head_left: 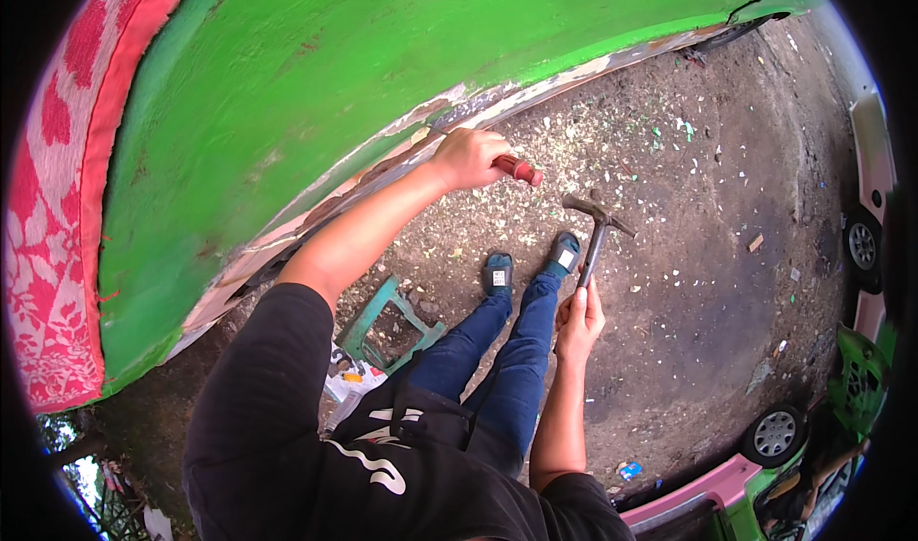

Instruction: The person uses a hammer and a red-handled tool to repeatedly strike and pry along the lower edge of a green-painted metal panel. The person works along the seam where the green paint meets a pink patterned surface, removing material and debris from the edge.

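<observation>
My left hand (469, 158) grips a red-handled tool (519, 170), a chisel or screwdriver, whose thin metal blade points at the chipped lower edge of a green vehicle body (268, 82). My right hand (577, 326) is closed round the dark handle of a hammer (601, 218), its metal head raised below and to the right of the red handle. Along that lower edge the paint is broken, showing pale, pink and rusty patches (325, 192).
A green plastic stool (382, 302) lies by my legs. Pale flakes litter the ground (688, 254). A red floral cloth (57, 187) covers part of the green body at left. Pink and green vehicles with wheels (773, 436) line the right side.
</observation>
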Available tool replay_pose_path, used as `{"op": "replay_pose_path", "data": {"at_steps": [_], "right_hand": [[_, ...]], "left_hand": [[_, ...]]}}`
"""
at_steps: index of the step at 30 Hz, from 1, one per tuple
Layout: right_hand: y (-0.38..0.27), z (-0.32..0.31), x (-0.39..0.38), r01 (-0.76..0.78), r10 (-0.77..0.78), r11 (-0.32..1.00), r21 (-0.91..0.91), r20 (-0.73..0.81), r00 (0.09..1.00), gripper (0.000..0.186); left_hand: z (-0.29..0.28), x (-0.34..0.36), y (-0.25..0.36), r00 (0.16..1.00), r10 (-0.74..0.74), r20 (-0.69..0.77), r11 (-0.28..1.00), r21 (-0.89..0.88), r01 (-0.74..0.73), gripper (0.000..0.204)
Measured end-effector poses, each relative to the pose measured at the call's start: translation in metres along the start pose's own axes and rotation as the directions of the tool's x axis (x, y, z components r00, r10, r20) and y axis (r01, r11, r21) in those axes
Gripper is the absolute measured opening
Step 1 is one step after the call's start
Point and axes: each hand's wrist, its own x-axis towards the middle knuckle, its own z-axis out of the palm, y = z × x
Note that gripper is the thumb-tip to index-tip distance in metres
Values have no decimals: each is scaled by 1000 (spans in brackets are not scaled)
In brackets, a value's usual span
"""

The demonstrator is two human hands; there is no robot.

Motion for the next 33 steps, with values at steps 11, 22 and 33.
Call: {"op": "replay_pose_path", "data": {"at_steps": [11,22,33], "right_hand": [[0,0,15,-12,11,999,41,2,1000,40],[-7,3,18,-44,44,999,-7,64,997,39],[-3,7,3,74,-62,989,-129,95,994,38]], "left_hand": [[9,9,5,994,39,-98,999,12,-38,14],[-8,-21,11,924,204,-324,976,0,-216,41],[-14,-21,2,905,248,-347,959,-45,-280,37]]}}
